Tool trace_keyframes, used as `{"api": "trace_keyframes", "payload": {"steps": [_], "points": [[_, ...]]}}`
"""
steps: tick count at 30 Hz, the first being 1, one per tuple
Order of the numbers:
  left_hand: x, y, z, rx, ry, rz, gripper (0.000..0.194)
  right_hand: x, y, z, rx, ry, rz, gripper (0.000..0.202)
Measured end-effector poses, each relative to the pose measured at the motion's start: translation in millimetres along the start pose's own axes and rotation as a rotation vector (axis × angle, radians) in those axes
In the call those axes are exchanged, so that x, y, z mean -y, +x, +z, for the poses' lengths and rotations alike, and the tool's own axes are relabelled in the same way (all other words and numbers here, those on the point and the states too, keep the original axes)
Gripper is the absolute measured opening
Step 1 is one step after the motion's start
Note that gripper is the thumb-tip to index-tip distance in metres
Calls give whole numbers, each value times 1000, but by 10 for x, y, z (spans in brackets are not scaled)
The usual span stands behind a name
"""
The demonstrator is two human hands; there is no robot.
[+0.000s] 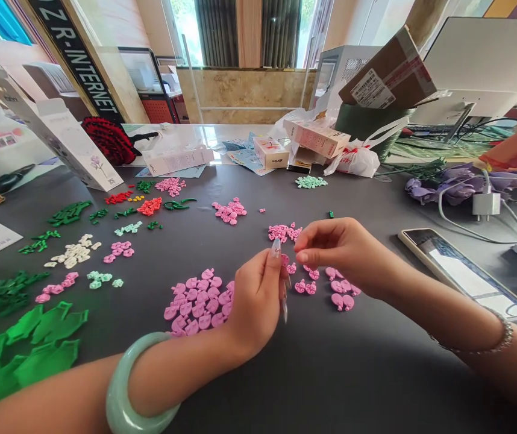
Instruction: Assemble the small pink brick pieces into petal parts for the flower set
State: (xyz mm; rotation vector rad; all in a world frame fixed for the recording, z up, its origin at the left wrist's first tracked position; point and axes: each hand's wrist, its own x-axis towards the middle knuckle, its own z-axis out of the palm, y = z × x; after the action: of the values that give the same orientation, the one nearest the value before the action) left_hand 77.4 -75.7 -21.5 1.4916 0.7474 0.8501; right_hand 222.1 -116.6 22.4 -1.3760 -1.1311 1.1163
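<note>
My left hand and my right hand meet over the dark table, fingertips pinched together on a small pink piece between them. A pile of pink petal pieces lies just left of my left hand. Assembled pink pieces lie under and right of my right hand. Another small pink cluster sits just beyond the fingers.
Sorted heaps of green, white, red and pink pieces cover the left half. Large green leaves lie front left. A phone lies right, with a charger and purple flowers behind. Boxes stand at the back.
</note>
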Motion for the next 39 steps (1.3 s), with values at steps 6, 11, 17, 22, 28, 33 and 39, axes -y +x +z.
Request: {"api": "trace_keyframes", "payload": {"steps": [6, 11, 17, 22, 28, 33, 39], "points": [[0, 6, -6, -7, 82, 50, 41, -34, 2, 56, 101, 110, 33, 15], [2, -5, -22, -4, 134, 95, 40, -39, -3, 57, 37, 41, 36, 17], [-6, -38, -37, 6, 228, 172, 36, -51, 1, 55, 44, 54, 44, 18], [2, -67, -45, 9, 315, 264, 36, -24, -13, 61, 82, 19, 76, 17], [20, -109, -52, -7, 372, 319, 36, -24, -28, 111, 106, 54, 70, 17], [5, -121, -55, -22, 384, 342, 35, -42, -37, 146, 94, 88, 53, 20], [-3, -118, -44, -28, 371, 343, 35, -47, -43, 169, 72, 89, 42, 23]]}}
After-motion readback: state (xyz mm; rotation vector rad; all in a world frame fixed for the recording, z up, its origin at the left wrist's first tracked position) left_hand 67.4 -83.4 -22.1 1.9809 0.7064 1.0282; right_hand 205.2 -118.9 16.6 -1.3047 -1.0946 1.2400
